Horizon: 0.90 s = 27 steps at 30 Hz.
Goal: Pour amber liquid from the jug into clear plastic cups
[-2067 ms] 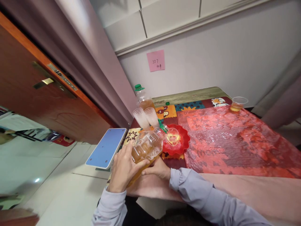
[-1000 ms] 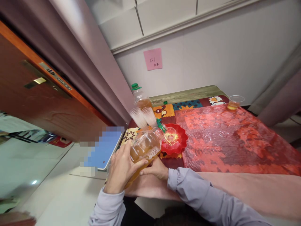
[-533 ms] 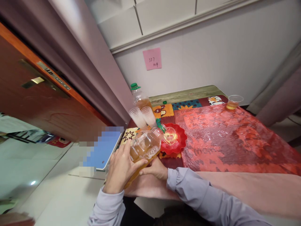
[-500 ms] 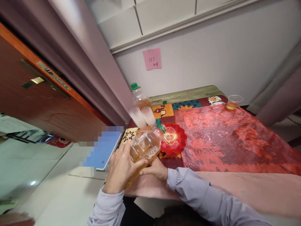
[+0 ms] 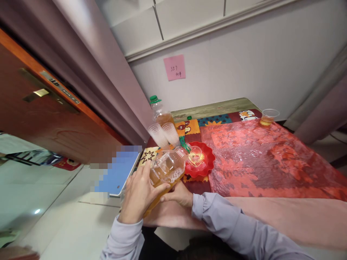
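A large clear bottle of amber liquid (image 5: 168,168) is tilted, its mouth over a clear cup (image 5: 195,155) that stands in a red scalloped dish (image 5: 207,164). My left hand (image 5: 137,195) is wrapped round the bottle's left side near the base. Against the underside, my right hand (image 5: 180,195) grips the same bottle, its fingers partly hidden. Foam shows on the liquid inside. Behind the bottle are two stacks of clear cups (image 5: 164,135) and an upright second bottle with a green cap (image 5: 164,115).
Another cup with amber liquid (image 5: 267,121) stands at the table's far right corner. A green cap (image 5: 189,117) lies near the back edge of the patterned tablecloth (image 5: 249,159). A wooden door (image 5: 48,108) and a blue panel (image 5: 121,171) are on the left.
The view has shifted very slightly. Both hands and the tilted bottle hold nearly the same pose over the cup.
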Available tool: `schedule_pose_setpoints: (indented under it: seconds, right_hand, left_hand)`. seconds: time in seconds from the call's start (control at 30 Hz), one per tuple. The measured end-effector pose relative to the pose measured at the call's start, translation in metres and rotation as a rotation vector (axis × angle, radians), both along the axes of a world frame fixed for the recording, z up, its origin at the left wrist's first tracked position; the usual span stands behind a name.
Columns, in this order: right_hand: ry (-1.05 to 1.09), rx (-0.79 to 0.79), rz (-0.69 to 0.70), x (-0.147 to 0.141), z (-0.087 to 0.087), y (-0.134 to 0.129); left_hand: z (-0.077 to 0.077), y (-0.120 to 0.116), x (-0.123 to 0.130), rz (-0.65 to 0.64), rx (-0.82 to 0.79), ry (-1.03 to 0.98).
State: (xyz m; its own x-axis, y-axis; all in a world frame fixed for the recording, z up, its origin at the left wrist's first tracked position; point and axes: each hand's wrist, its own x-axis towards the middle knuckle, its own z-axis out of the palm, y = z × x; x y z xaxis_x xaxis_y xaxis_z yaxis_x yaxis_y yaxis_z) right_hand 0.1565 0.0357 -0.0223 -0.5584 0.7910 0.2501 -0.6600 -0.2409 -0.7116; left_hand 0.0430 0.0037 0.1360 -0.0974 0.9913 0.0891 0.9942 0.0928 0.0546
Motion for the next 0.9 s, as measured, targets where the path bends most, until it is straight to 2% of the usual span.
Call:
schedule_pose_setpoints:
  seconds: [0.2,0.9]
  right_hand:
    - [0.025,0.014,-0.006,0.0009,0.0017,0.0015]
    - [0.019,0.004,0.005,0.0023,0.0034,0.0016]
  left_hand:
    - [0.0059,0.0012,0.0031,0.019,-0.051,0.001]
    - [0.0085,0.0029,0.0060,-0.013,-0.028,-0.014]
